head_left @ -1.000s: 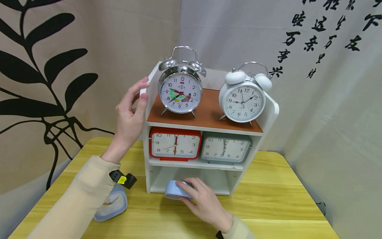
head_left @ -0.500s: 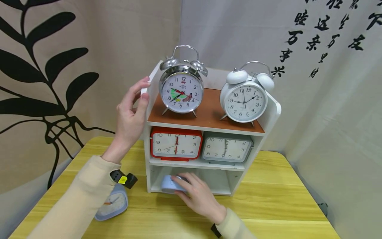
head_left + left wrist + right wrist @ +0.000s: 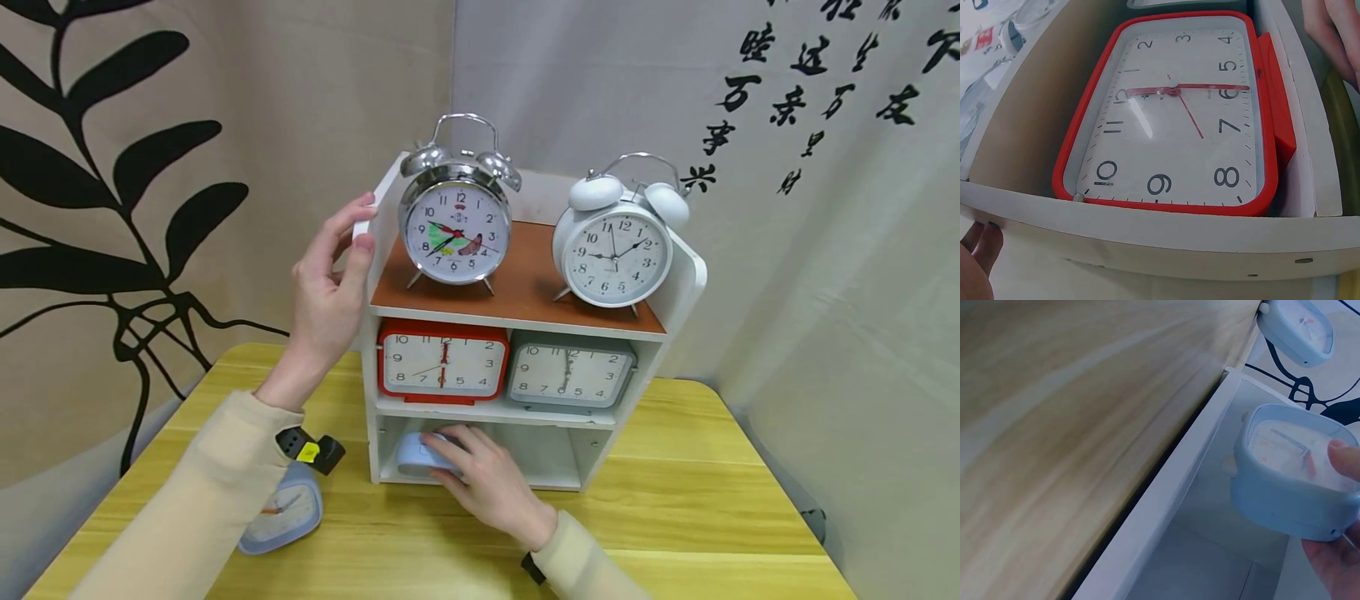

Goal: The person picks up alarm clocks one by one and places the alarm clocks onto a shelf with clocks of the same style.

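The right hand (image 3: pixel 491 487) pinches a pale blue, rounded-square plastic clock (image 3: pixel 1291 500) inside the bottom left compartment of a white three-tier shelf unit (image 3: pixel 517 324). In the right wrist view its thumb covers part of the dial; the other fingers, below, are cut off by the frame edge. Whether the clock's base touches the compartment floor is hard to tell.

The left hand (image 3: pixel 328 287) rests thumb and fingertip, slightly apart, on the unit's left side panel; its remaining fingers are partly hidden. Its sleeve and black wrist camera (image 3: pixel 318 452) partly cover a second pale blue clock (image 3: pixel 291 527) on the yellow wood-grain table (image 3: pixel 675 517).

A red-framed rectangular clock (image 3: pixel 442 364) stands mid-shelf.
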The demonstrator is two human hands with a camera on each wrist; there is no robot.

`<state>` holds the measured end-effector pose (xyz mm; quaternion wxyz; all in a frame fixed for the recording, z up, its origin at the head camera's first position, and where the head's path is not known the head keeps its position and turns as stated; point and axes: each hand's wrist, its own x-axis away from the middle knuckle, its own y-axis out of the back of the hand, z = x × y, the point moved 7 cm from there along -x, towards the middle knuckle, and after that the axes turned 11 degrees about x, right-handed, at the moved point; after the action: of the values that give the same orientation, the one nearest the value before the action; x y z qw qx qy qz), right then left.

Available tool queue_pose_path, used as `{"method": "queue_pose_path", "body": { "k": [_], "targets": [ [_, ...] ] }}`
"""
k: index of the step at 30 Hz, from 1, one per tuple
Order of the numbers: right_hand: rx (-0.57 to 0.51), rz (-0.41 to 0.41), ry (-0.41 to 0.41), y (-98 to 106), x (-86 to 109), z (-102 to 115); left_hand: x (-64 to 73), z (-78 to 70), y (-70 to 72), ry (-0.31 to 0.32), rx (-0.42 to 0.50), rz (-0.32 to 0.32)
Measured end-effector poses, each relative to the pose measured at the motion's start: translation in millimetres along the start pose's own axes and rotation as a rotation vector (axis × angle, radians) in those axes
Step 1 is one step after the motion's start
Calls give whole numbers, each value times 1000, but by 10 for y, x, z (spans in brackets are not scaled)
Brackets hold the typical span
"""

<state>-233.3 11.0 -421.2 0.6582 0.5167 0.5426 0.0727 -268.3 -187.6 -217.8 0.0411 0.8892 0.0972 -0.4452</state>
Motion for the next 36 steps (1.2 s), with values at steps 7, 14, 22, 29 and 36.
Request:
{"method": "queue_pose_path", "body": {
  "k": [7, 14, 22, 29, 36],
  "targets": [
    [-4, 16, -12, -46, -15, -24, 3, -9, 0, 1, -7, 0],
    [-13, 49, -37, -98, -19, -58, -1, -41, -11, -5, 1, -4],
    [-16, 73, -59, -122, -26, -77, -6, -58, -14, -17, 4, -4],
    [-44, 75, -74, -159, -35, -98, 1, -46, -12, -18, -7, 1],
    [-87, 98, -109, -190, -62, -120, -1, -27, -9, -19, -10, 5]
  ]
}}
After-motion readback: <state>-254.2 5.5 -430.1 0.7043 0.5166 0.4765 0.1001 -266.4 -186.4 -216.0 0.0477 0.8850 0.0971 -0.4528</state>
